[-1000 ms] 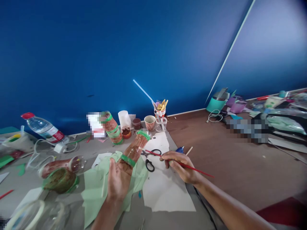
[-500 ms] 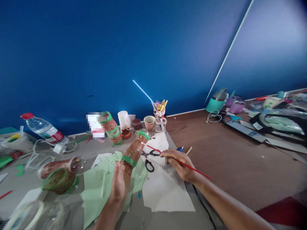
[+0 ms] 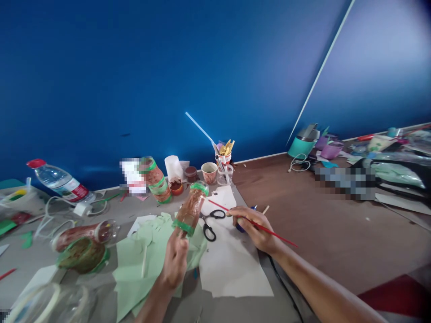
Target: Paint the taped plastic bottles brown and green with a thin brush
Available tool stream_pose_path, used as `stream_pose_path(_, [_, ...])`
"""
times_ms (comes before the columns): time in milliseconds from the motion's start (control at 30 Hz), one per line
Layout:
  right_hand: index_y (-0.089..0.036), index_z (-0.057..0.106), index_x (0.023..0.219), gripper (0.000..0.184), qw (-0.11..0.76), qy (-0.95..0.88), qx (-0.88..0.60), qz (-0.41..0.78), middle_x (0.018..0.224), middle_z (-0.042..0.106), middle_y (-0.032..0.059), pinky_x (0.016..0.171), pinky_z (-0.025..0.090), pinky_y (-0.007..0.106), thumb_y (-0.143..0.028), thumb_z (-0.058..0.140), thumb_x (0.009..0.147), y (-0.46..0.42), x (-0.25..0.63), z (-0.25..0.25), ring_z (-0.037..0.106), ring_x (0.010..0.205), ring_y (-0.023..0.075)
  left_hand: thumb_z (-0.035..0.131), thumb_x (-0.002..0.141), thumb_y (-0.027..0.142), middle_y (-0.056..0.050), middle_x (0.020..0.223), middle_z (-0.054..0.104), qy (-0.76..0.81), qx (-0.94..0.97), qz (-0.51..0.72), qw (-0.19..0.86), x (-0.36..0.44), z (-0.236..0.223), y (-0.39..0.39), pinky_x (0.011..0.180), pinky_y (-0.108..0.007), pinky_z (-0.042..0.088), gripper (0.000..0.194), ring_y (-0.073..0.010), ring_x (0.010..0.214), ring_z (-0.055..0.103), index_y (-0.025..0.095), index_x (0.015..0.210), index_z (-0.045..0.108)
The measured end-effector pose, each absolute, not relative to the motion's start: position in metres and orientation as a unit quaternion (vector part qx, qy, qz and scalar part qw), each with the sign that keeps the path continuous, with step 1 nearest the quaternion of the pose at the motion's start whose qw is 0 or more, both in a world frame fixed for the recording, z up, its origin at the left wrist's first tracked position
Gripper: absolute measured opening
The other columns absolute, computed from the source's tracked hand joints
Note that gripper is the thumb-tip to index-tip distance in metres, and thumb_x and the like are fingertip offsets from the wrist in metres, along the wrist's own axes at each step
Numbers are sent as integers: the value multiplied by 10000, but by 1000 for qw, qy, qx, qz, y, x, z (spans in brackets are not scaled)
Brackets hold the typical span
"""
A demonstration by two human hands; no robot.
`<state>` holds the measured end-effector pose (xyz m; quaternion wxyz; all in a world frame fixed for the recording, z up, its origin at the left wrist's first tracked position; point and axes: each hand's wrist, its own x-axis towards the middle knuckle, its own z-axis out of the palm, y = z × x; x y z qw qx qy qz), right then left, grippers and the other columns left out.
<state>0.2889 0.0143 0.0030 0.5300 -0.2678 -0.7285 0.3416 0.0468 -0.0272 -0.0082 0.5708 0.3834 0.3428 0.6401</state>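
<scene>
My left hand [image 3: 175, 260] grips the lower end of a brown-painted plastic cylinder [image 3: 191, 207], like a cut bottle, with green bands round both ends. It is tilted, its far end leaning right. My right hand [image 3: 256, 231] pinches a thin red paintbrush [image 3: 278, 234] like a pen. The brush tip points at the cylinder's side and appears slightly apart from it. Below and between the hands lie black-handled scissors [image 3: 209, 224] on white paper [image 3: 232, 273]. Pale green paper [image 3: 131, 264] spreads under my left hand. Part of a blue object shows behind my right fingers.
Another brown-and-green cylinder [image 3: 156, 179] stands at the back, near a paint-stained paper cup [image 3: 209, 174] and a cup of tools [image 3: 225, 157]. A water bottle [image 3: 63, 181] and brown-painted pieces [image 3: 82, 255] are on the left. A turquoise container [image 3: 302, 146] stands far right.
My left hand has turned the cylinder, and its fingers have shifted round the lower end. The brush tip has moved right, away from the cylinder's surface.
</scene>
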Motion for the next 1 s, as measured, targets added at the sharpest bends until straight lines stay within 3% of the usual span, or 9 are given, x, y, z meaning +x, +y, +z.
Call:
stream_pose_path(100, [-201, 710, 1091, 281, 522, -729, -257, 361, 923, 713, 87, 704, 519, 296, -325, 489, 968, 15, 289, 1, 640, 745, 166, 724, 782, 456, -131, 1187, 696, 376, 529, 596, 473, 48, -2, -31, 1188, -469, 210, 531, -348, 1423, 316, 193, 1238, 650])
stream_pose_path(200, [-199, 697, 1112, 280, 537, -711, -285, 354, 954, 710, 91, 684, 517, 295, -318, 488, 969, 15, 289, -1, 636, 719, 157, 659, 821, 496, -142, 1242, 663, 393, 612, 549, 412, 49, 1, -33, 1173, -495, 206, 472, -371, 1434, 274, 199, 1187, 680])
stream_pose_path(400, [-207, 705, 1103, 282, 513, -730, -255, 372, 975, 718, 98, 689, 515, 302, -321, 485, 967, 15, 291, -1, 634, 732, 167, 651, 823, 446, -142, 1269, 634, 432, 671, 503, 333, 45, -5, -31, 1157, -525, 177, 414, -402, 1378, 351, 221, 1169, 685])
stream_pose_path(533, [-223, 701, 1118, 276, 529, -709, -289, 366, 952, 706, 87, 689, 500, 304, -319, 492, 965, 16, 293, 0, 624, 738, 172, 670, 797, 464, -165, 1214, 647, 461, 666, 498, 311, 45, -10, -30, 1129, -547, 215, 440, -411, 1278, 464, 226, 1167, 683])
stream_pose_path(667, [-207, 720, 1077, 286, 497, -732, -235, 402, 924, 706, 94, 708, 504, 324, -359, 512, 952, 14, 294, 3, 631, 734, 185, 660, 806, 444, -157, 1223, 641, 462, 675, 499, 286, 47, -10, -29, 1128, -553, 217, 431, -398, 1289, 444, 243, 1187, 673])
stream_pose_path(833, [-199, 729, 1051, 284, 530, -707, -261, 389, 888, 696, 93, 702, 501, 321, -361, 520, 950, 14, 293, 5, 628, 751, 189, 669, 795, 472, -168, 1216, 643, 482, 658, 495, 298, 47, -13, -29, 1114, -572, 220, 430, -414, 1266, 452, 244, 1159, 686])
stream_pose_path(1000, [-195, 730, 1047, 306, 521, -701, -246, 421, 919, 706, 105, 685, 508, 331, -388, 512, 953, 16, 293, 0, 622, 720, 185, 719, 760, 391, -155, 1137, 669, 472, 642, 518, 312, 45, -15, -29, 1117, -582, 199, 356, -413, 1236, 461, 252, 1088, 708])
